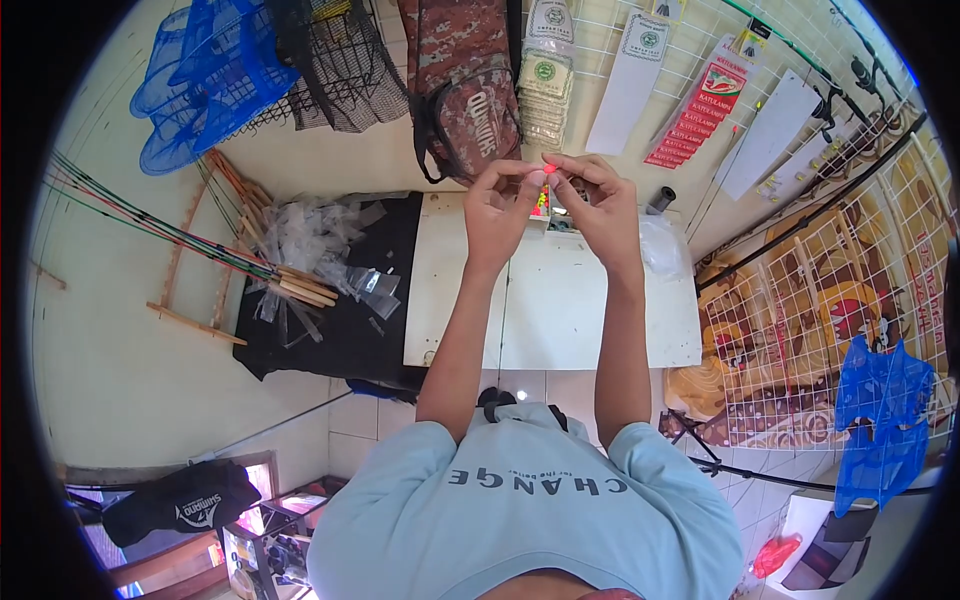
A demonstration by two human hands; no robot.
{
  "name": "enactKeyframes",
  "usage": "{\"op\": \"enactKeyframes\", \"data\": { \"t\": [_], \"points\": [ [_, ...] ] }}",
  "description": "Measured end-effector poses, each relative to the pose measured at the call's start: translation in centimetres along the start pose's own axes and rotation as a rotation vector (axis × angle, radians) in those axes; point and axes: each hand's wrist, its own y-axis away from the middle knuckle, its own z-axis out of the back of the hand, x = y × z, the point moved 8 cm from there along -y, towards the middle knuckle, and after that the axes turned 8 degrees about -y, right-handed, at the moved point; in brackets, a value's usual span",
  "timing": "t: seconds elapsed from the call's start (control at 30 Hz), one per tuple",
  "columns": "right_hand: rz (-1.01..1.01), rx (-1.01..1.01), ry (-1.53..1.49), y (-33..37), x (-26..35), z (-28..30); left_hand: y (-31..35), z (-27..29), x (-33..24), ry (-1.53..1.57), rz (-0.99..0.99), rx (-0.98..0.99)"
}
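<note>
Both my arms reach forward over a white table (455, 310). My left hand (497, 212) pinches a small bright red piece (550, 169) between thumb and fingertips. From the other side, my right hand (603, 208) grips the same piece, so the fingertips of both hands meet around it. The piece is too small and too covered by fingers to tell its kind. Beneath and behind the hands, a box (565, 225) with small coloured items, some yellow and red, shows partly between the wrists.
Clear plastic bags (310, 240) lie heaped on a black cloth (290, 345) at the left, beside fishing rods (190, 245). A dark cylinder (661, 199) and a plastic bag (664, 248) are at the table's right. A camouflage bag (465, 90) hangs behind; blue nets (205, 75) hang far left.
</note>
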Motion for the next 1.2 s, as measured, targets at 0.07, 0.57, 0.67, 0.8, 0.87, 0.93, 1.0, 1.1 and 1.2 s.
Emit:
{"op": "enactKeyframes", "data": {
  "t": [0.07,0.57,0.67,0.8,0.87,0.93,1.0,1.1,1.2],
  "points": [
    [-0.002,0.006,-0.03,0.0,0.1,-0.2,-0.1,0.1,0.3,-0.013,0.025,-0.001],
    [0.084,-0.02,0.016,-0.4,0.3,-0.2,-0.5,-0.1,-0.9,-0.022,-0.017,0.02],
    [0.126,-0.01,0.027,-0.3,0.9,-0.5,-0.6,-0.1,-0.7,-0.019,-0.095,0.048],
    [0.094,-0.002,0.024,-0.3,1.2,-0.8,-0.5,0.1,-0.9,-0.029,-0.119,0.03],
    [0.033,0.009,-0.011,-0.2,0.4,-0.8,-0.4,0.2,-0.5,0.03,-0.073,-0.007],
    [-0.015,0.032,0.058,-0.1,0.3,-0.9,-0.3,0.4,-0.6,0.003,-0.083,-0.034],
    [-0.037,0.03,0.056,-0.1,0.4,-0.9,-0.4,0.5,-0.6,0.038,-0.094,-0.038],
    [-0.107,0.012,0.094,0.0,0.0,-0.6,-0.4,0.4,-0.9,0.024,-0.141,-0.036],
    [-0.195,0.057,0.082,0.1,-0.6,-0.6,-0.3,0.5,-0.6,0.013,-0.097,-0.052]
  ]
}}
